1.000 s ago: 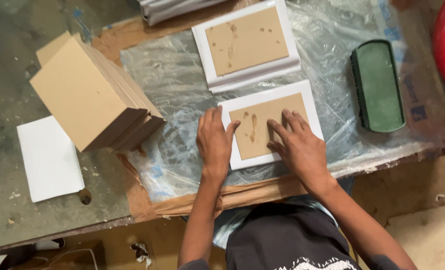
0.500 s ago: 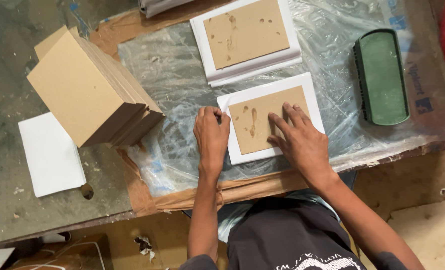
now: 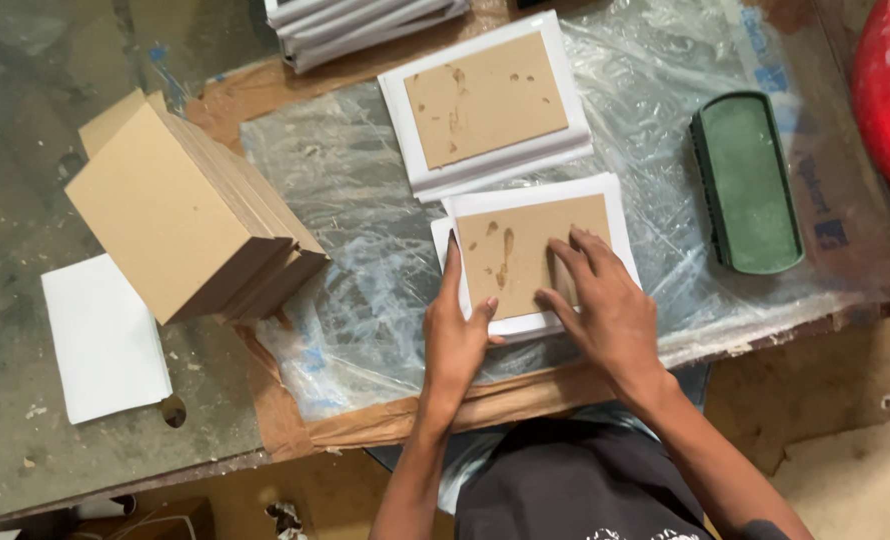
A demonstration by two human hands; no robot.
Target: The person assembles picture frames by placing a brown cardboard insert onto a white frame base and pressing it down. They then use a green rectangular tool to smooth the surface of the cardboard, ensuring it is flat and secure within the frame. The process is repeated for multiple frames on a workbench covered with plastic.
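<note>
We saw the brown board (image 3: 525, 255) lying on a white sheet (image 3: 535, 210) atop the clear plastic film (image 3: 365, 200), near the table's front edge. Left hand (image 3: 455, 335) lay flat, fingers together along the board's left edge. Right hand (image 3: 605, 305) pressed down, fingers spread, on its right half. Cardboard stack (image 3: 180, 215) sat left; green tray (image 3: 750, 180) right.

Soft, even light all round, sharp focus; glare glinting off the crinkled plastic sheet (image 3: 365, 200) toward twelve o'clock, soft shadow under the cardboard stack (image 3: 180, 215).
</note>
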